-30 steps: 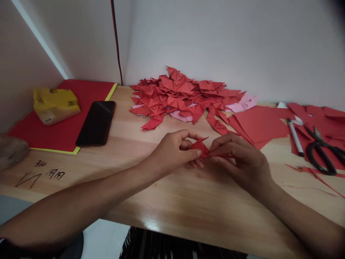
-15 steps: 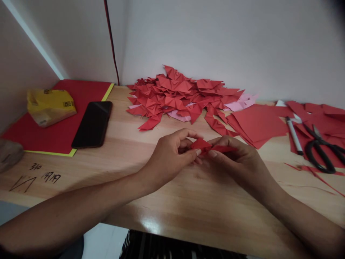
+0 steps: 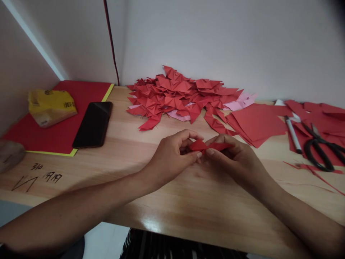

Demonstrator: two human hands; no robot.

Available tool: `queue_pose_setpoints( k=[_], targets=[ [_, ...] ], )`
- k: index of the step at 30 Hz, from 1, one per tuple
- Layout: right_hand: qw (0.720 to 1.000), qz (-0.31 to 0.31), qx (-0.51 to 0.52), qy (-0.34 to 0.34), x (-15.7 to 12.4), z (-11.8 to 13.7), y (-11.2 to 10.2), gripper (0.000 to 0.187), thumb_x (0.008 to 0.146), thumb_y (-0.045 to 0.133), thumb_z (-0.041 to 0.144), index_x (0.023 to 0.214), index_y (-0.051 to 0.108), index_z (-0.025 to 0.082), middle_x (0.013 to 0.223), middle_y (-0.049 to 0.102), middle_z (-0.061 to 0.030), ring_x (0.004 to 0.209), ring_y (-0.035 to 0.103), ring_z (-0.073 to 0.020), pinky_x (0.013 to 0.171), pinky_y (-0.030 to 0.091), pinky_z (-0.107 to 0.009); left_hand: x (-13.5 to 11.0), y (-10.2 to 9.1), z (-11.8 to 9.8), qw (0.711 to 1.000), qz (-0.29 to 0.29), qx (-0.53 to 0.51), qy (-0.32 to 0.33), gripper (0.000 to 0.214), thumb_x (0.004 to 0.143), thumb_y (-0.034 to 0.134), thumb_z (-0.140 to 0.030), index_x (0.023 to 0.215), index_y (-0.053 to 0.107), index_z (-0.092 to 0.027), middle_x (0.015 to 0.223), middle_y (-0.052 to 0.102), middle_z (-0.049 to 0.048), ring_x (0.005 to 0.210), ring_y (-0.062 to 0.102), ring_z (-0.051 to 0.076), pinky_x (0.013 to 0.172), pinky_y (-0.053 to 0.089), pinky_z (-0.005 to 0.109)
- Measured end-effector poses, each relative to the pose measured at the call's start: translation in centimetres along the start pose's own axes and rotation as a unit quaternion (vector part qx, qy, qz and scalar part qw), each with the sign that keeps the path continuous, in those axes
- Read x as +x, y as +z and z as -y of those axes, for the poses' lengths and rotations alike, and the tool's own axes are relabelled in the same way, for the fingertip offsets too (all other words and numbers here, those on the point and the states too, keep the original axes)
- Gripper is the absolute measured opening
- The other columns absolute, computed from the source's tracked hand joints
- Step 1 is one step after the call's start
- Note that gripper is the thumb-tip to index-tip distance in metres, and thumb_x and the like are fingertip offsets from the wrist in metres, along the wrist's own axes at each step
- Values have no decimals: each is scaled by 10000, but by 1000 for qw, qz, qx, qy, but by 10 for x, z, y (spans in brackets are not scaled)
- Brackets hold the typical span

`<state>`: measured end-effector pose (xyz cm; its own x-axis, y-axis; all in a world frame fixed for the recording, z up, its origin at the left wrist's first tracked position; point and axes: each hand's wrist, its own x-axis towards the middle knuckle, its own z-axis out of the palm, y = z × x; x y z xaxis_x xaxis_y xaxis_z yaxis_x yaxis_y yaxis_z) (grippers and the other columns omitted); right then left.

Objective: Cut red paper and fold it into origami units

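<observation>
My left hand [image 3: 169, 158] and my right hand [image 3: 237, 160] meet above the middle of the wooden table [image 3: 161, 201]. Between them they pinch a small folded piece of red paper [image 3: 206, 145], the left thumb and forefinger on its left end, the right fingers along its right part. Both hands are closed on it. Behind them, against the wall, lies a pile of folded red paper shapes [image 3: 178, 95] with some pink ones mixed in.
Flat red paper sheets [image 3: 256, 122] lie right of the pile. Further right are a white marker [image 3: 293, 133], black scissors [image 3: 320, 151] and red scraps. On the left, a black phone [image 3: 93, 124] and a yellow packet [image 3: 50, 106] rest on a red board [image 3: 61, 133].
The hands have lifted the red paper slightly and turned it flatter; the right fingers now lie along its right part. The view has shifted a little.
</observation>
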<state>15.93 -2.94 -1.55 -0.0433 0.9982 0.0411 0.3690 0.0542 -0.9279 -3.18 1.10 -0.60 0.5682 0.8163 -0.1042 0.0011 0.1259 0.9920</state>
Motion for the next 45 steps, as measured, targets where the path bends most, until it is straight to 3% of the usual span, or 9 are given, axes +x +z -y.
queue_pose_setpoints(
  k=[7, 12, 18, 23, 30, 36, 40, 45],
  targets=[
    [999, -18, -18, 38, -1, 6, 2, 250, 811, 689, 438, 849, 597, 208, 741, 673, -18, 578, 590, -129, 464, 436, -227, -1, 1, -1, 999, -27, 26, -1, 291, 770, 645, -138, 1050, 584, -189, 762, 680, -15, 675, 634, 96, 661, 481, 214],
    [997, 30, 34, 59, 2, 2, -1, 252, 812, 697, 414, 946, 620, 214, 765, 679, -14, 644, 624, -142, 519, 469, -232, 0, 1, -2, 999, -28, 27, 7, 289, 760, 630, -111, 1035, 582, -188, 756, 668, -24, 662, 622, 86, 665, 480, 212],
    [995, 98, 22, 25, 5, 11, -3, 248, 859, 637, 425, 747, 644, 205, 673, 588, 8, 553, 521, -102, 452, 375, -222, 0, 0, -6, 999, -26, 16, 17, 274, 756, 627, -115, 1018, 581, -178, 783, 657, -16, 665, 617, 87, 672, 491, 221],
    [996, 84, -19, -21, 3, 18, 2, 294, 901, 577, 413, 693, 604, 206, 651, 530, 15, 520, 442, -88, 443, 329, -231, 0, 2, -6, 1000, -8, 14, 8, 298, 732, 618, -92, 1019, 593, -169, 758, 635, -16, 670, 595, 89, 639, 484, 210],
    [995, 94, -30, -6, -1, 17, 0, 314, 906, 570, 440, 703, 575, 200, 605, 480, 26, 528, 398, -95, 481, 296, -251, 1, 2, -6, 1000, -7, 4, 11, 276, 719, 621, -81, 983, 590, -157, 758, 634, -12, 686, 589, 89, 620, 477, 196],
    [993, 110, -9, 38, -1, 10, -2, 448, 942, 474, 517, 634, 522, 195, 601, 503, 6, 537, 443, -103, 503, 312, -258, 1, 1, -8, 998, 1, -67, 5, 220, 717, 627, -62, 894, 540, -158, 721, 627, -31, 612, 579, 65, 591, 500, 185],
    [996, 82, -1, 47, 0, 8, 0, 479, 906, 503, 572, 605, 477, 200, 538, 392, 33, 471, 325, -89, 447, 210, -269, 1, 2, -7, 998, -3, -66, 3, 239, 721, 640, -74, 925, 549, -157, 715, 632, -30, 595, 605, 72, 592, 519, 196],
    [993, 115, -18, 19, 0, 14, 2, 422, 951, 460, 501, 663, 548, 205, 584, 449, 20, 496, 350, -94, 465, 235, -282, 0, 4, -4, 996, 39, -57, -48, 294, 716, 630, -67, 982, 546, -163, 669, 644, -25, 543, 617, 92, 569, 528, 222]
  ],
)
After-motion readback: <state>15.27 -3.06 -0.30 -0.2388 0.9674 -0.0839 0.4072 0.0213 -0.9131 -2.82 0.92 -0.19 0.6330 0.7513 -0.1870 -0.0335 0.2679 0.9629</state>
